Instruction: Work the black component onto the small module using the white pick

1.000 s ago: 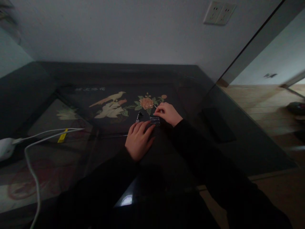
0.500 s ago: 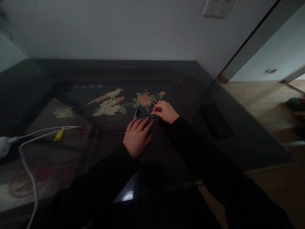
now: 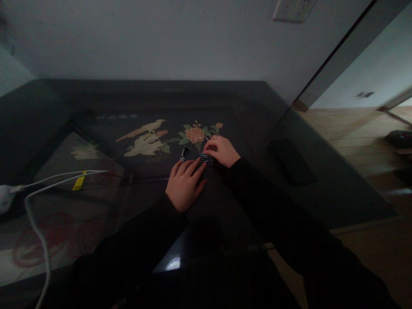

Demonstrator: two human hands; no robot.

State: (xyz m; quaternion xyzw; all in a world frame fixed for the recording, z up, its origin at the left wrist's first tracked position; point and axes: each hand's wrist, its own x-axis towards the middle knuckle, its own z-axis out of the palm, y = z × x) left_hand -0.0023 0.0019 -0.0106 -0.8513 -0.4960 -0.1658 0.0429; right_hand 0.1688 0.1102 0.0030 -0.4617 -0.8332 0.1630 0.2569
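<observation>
A small dark case with rows of silvery pieces (image 3: 206,159), resembling a screwdriver bit holder, lies on the dark glass tabletop (image 3: 254,111). My left hand (image 3: 185,186) rests palm down with its fingers stretched out, fingertips touching the case's left side and near edge. A slim silver tool with a black head (image 3: 184,152) runs partly beneath those fingers. My right hand (image 3: 224,150) is pinched at the case's far edge. A thin pale rod (image 3: 207,138) sticks out beyond its fingers; the rest of it is hidden.
A black flat object (image 3: 292,162) like a phone lies to the right. White cables (image 3: 37,225) with a yellow tag (image 3: 79,182) run from a white plug (image 3: 5,198) on the left. Behind the table stands the wall with a socket plate (image 3: 293,10). A flower and bird picture lies under the glass.
My right fingers have come slightly lower and closer over the far edge of the case. My left hand stays nearly where it was. The view has shifted a little.
</observation>
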